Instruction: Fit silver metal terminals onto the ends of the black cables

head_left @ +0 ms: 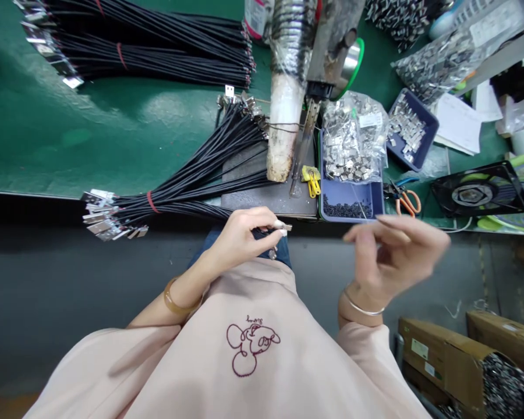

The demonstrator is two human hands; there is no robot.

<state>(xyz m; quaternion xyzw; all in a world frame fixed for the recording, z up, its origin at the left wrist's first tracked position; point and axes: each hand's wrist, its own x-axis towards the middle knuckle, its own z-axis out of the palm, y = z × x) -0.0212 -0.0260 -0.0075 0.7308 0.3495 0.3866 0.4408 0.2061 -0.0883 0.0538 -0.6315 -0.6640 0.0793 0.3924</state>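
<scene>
My left hand (pixel 254 233) is just off the bench edge in front of my lap, thumb and fingers pinched around a black cable. Its small metal connector (pixel 287 227) sticks out to the right past the fingertips. The cable belongs to a bundle of black cables (pixel 192 186) tied with a red band, silvery plugs at its left end. My right hand (pixel 395 253), blurred by motion, is right of the blue tray (pixel 353 219). Its thumb and fingers are closed together; whatever they hold is not clear. Small black parts (pixel 347 208) lie in the tray's near compartment.
A soldering iron (pixel 304 139) and a stained white tube (pixel 283 128) hang over the grey pad (pixel 244 169). A bag of metal shells (pixel 353 139), yellow clips (pixel 312 180), orange-handled pliers (pixel 406 201) and a black fan (pixel 478 189) lie rightward. More cable bundles (pixel 157 58) lie behind.
</scene>
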